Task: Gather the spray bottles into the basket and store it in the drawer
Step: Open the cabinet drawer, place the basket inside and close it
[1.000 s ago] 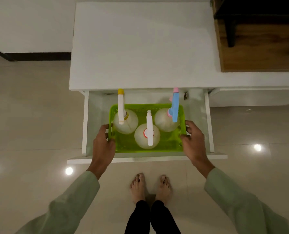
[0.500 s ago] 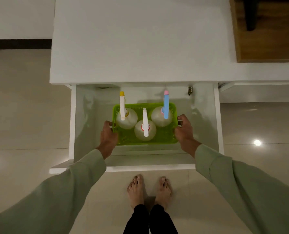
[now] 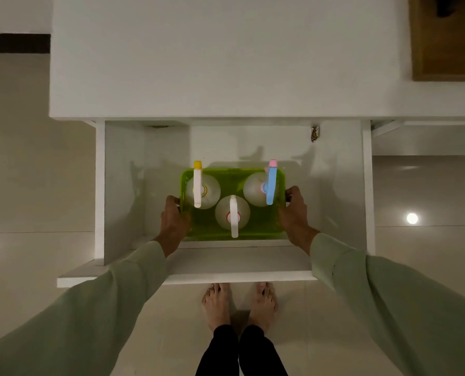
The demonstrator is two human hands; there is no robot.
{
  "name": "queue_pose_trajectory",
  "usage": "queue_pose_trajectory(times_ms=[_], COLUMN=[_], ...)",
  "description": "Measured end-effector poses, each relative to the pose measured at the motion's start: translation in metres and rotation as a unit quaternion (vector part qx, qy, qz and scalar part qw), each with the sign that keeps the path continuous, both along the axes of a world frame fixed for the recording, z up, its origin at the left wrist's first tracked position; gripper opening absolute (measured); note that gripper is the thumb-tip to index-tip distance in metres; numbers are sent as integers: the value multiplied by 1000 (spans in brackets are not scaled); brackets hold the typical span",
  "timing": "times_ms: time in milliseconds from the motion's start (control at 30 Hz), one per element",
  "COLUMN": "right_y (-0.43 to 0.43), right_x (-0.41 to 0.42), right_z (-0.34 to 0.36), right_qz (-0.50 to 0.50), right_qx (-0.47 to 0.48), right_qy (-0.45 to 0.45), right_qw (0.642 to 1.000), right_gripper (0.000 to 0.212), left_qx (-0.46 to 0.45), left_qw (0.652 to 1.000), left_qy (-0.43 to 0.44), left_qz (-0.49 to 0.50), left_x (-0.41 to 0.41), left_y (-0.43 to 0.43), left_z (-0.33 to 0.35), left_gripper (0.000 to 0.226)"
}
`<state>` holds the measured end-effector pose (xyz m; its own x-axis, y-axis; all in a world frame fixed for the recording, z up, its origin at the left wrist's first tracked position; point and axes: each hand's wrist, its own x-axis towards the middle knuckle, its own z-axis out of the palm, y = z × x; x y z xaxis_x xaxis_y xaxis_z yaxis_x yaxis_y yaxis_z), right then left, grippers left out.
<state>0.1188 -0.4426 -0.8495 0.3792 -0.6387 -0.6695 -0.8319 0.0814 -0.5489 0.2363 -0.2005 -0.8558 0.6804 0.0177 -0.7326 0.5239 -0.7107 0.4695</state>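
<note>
Down at the bottom, two bare feet (image 3: 239, 308) on the shiny floor (image 3: 36, 185), with black trouser legs just above. Next, two pale green sleeves (image 3: 95, 308) reaching forward over the white front board of the open drawer (image 3: 242, 267). Inside the drawer, a green basket (image 3: 258, 232) sitting low between the white side walls, close to the front board. Left hand (image 3: 173, 223) pressed on the left side of the basket, fingers (image 3: 171, 200) curled around its rim and closed tight on it. Right hand (image 3: 295, 217) doing the same on the right side, fingers wrapped over that rim and clamped on it too. Three round, see-through spray bottles standing up in the basket: a white-topped bottle (image 3: 233, 215) nearest, in the middle; a yellow-tipped bottle (image 3: 198, 189) at the back left; a blue-topped bottle (image 3: 269, 185) with a pink tip at the back right. All three close together, nearly touching. Behind the basket, bare drawer bottom with soft grey shadows. Farther back, the wide white surface (image 3: 212, 55) of the cabinet above the drawer. Far in the top right corner, a brown wooden board (image 3: 448, 50) lying on that surface.
</note>
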Motion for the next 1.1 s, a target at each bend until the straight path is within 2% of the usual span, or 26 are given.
queue_pose_trajectory(times_ms=[67, 200, 267, 367, 433, 500, 567, 633, 733, 833, 967, 1100], right_y=[-2, -7, -6, 12, 30, 44, 52, 55, 55, 59, 59, 54], right_x=[-1, -4, -11, -36, -57, -72, -81, -86, -83, -81, -75, -56], right_z=[3, 31, 58, 110, 140, 161, 166, 160, 152, 147, 144, 143], right_qz=[-1, -28, 1, 141, 250, 378, 523, 611, 617, 620, 595, 585], right_qx=[26, 60, 20, -92, -140, -112, -81, -117, -175, -219, -269, -286], right_qy=[9, 28, 9, -82, -111, -85, -38, -17, -21, -13, -7, 3], right_qw=[1000, 997, 1000, 982, 952, 915, 848, 783, 767, 753, 758, 759], right_gripper=[24, 58, 59, 50, 39, 46, 55, 51, 37, 37, 44, 44], left_qx=[-9, -28, -18, -22, -32, -28, 3, 30, 28, 40, 68, 61], left_qw=[1000, 998, 1000, 978, 963, 947, 908, 879, 840, 804, 792, 813], left_qy=[24, 38, -20, -146, -172, -163, -179, -182, -209, -243, -257, -266], left_qz=[3, 31, -13, -148, -203, -277, -379, -440, -500, -541, -549, -514], left_x=[-2, -1, -5, -32, -60, -86, -101, -102, -95, -91, -84, -68], left_y=[1, 4, 11, 23, 27, 27, 27, 25, 22, 20, 13, 0], left_z=[3, 38, 69, 124, 152, 169, 172, 172, 167, 162, 162, 162], left_gripper=[34, 59, 57, 40, 30, 33, 38, 44, 35, 30, 31, 40])
